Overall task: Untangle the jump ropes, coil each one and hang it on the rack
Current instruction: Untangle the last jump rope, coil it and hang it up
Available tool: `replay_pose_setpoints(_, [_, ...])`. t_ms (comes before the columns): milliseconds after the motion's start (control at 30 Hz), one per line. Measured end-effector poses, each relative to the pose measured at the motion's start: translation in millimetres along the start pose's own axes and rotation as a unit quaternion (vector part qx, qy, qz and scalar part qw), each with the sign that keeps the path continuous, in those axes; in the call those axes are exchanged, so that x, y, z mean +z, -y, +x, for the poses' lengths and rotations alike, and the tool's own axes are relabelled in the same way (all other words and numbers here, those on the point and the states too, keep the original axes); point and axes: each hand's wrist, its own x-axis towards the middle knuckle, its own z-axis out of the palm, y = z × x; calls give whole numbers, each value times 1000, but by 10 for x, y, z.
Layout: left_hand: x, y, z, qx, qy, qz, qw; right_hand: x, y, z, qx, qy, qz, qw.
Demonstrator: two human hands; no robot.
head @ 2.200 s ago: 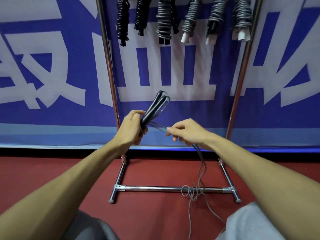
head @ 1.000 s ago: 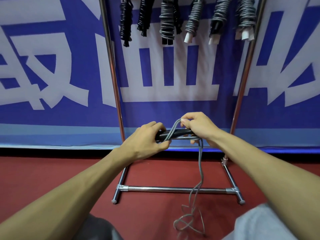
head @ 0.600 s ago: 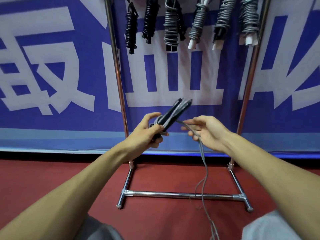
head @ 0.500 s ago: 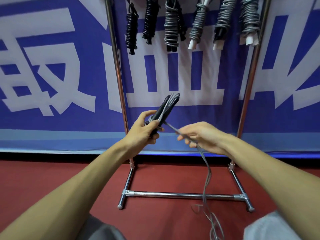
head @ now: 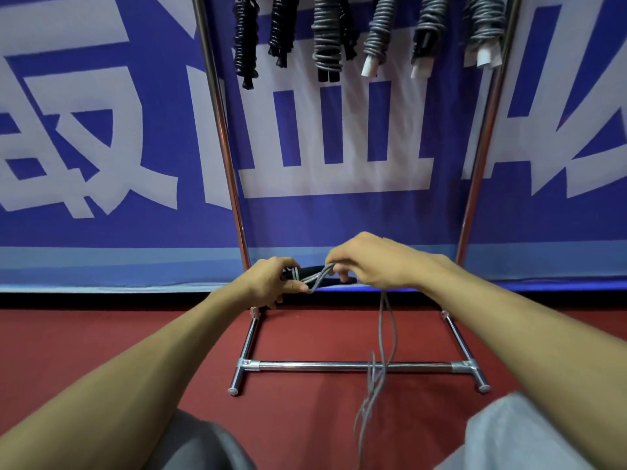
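Handles [head: 336, 283] of matte black, slim and cylindrical, lay side by side with their long axis running level from left to right, held low in front of the rack [head: 220, 130]. They belonged to a jump rope whose thin, smooth grey cord [head: 386, 330] crossed them in a slanted loop. The left hand [head: 268, 283] had its grip curled round the handles' left end, thumb pressing a turn of cord against them. The right hand [head: 376, 262] arched over the right end, its grip narrow, fingertips pinching the loop of cord. From under that hand the slack hung in a few loose strands, passed in front of the rack's shiny chrome crossbar [head: 322, 366] and trailed onto the red floor [head: 298, 418]. High on the rack hung six coiled ropes [head: 327, 39], two black and four grey, each a tight ribbed bundle pointing down. Behind stood a blue banner [head: 101, 137] with large white characters.
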Motion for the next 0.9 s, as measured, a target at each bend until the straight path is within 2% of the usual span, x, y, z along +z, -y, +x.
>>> replay_pose_setpoints(133, [103, -190, -97, 50, 66, 108, 991, -38, -65, -11, 6, -102, -10, 995])
replay_pose_setpoints(267, [94, -343, -184, 70, 83, 77, 991, -43, -203, -30, 97, -177, 92, 975])
replay_pose_setpoints(400, [51, -459, -286, 92, 55, 27, 994, -37, -273, -58, 144, -207, 217, 943])
replay_pose_setpoints(500, [-1, -518, -331, 120, 3, 3, 993, -46, -287, -97, 178, -161, 310, 920])
replay_pose_setpoints(567, [-32, -548, -364, 134, 4, -39, 990, -30, -301, -128, 203, -106, 402, 886])
replay_pose_setpoints(633, [-53, -576, -400, 137, 35, -129, 982, -12, -329, -147, 207, -62, 513, 831])
replay_pose_setpoints(700, [-81, -592, -409, 122, 41, -238, 963, 2, -339, -157, 205, -44, 603, 770])
replay_pose_setpoints(733, [-100, -591, -405, 111, 31, -279, 953, 4, -335, -156, 203, -44, 616, 760])
replay_pose_setpoints(800, [-132, -573, -375, 90, 7, -338, 937, 15, -306, -125, 195, -56, 602, 772])
replay_pose_setpoints(900, [-154, -543, -317, 51, -32, -411, 910, 37, -215, -77, 174, -14, 535, 827])
